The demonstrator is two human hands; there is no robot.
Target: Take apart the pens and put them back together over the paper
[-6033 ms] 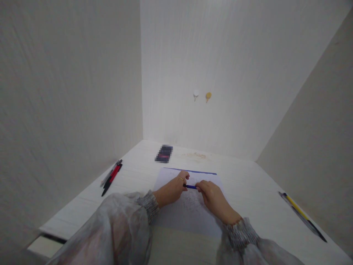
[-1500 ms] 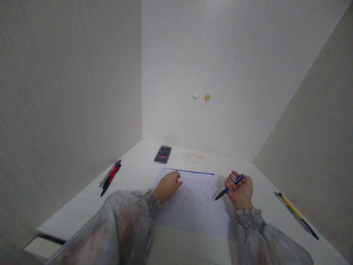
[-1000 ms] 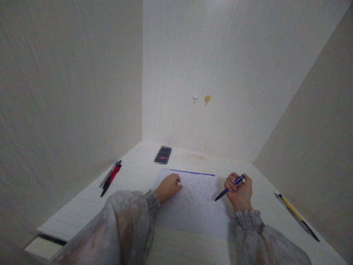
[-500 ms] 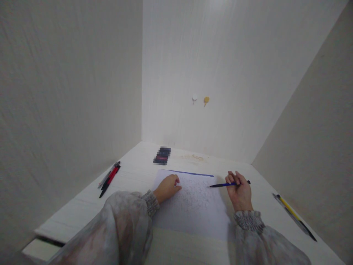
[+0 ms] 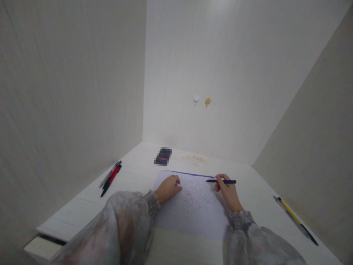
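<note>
A sheet of paper (image 5: 190, 221) covered in small, illegible marks lies on the white table, with a blue strip along its far edge. My left hand (image 5: 168, 189) rests on the sheet's left side, fingers loosely bent, thumb apart, and nothing in it. Between the fingers of my right hand (image 5: 228, 193) is a dark blue pen (image 5: 229, 182), held nearly level at the sheet's upper right edge. Its tip points left over the paper; whether it touches cannot be made out.
Several pens, one of them a red and black pen (image 5: 112, 178), lie along the left wall. A yellow and black pen (image 5: 292, 213) lies beside the right wall. Behind the paper is a blurred dark object (image 5: 163, 156). A white hook (image 5: 196, 98) and a yellow hook (image 5: 207, 101) are on the back wall.
My right hand has moved left and turned from palm up to a writing-like grip, bringing the pen over the paper's edge. My left hand stays in place on the sheet.
</note>
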